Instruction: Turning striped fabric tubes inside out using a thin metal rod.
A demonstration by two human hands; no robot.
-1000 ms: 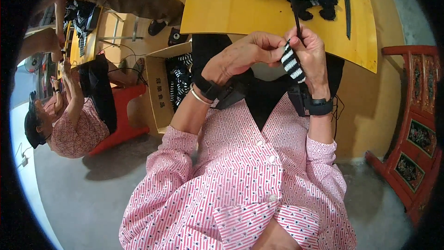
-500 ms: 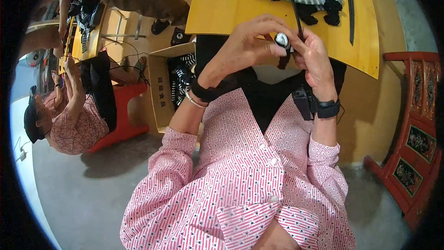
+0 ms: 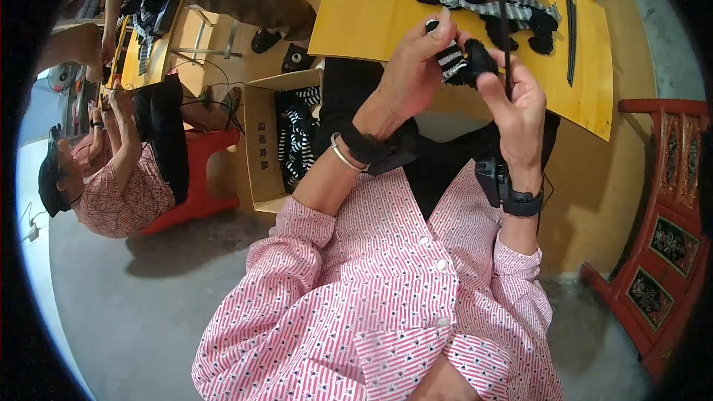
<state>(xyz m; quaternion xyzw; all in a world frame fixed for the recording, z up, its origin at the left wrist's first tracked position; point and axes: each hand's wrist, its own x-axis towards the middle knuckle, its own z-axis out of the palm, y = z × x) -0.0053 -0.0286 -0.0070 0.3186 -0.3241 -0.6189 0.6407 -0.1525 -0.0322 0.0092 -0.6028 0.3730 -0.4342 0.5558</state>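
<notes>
Above my lap, at the table's near edge, my left hand [image 3: 416,67] pinches a small knitted piece that looks like a sock [image 3: 450,59], striped black and white. Its fuzzy black end [image 3: 477,65] reaches across to my right thumb. My right hand [image 3: 516,108] is closed round the lower part of a thin black rod [image 3: 502,22], which runs down from the far side of the table. The right fingers are partly hidden behind the rod and the black knit. Whether the right thumb grips the knit or only touches it, I cannot tell.
Grey-and-black striped knits [image 3: 475,7] are heaped on the yellow table [image 3: 356,22]. Several thin black rods [image 3: 570,37] lie at its right. A cardboard box [image 3: 264,148] with striped knits stands left of my legs. A carved red chair [image 3: 661,230] is right; co-workers [image 3: 126,186] are left.
The rolled-up knit has opened out, showing its stripes and black end. My left hand has turned, thumb upward, and my right hand has shifted slightly right and down along with the rod.
</notes>
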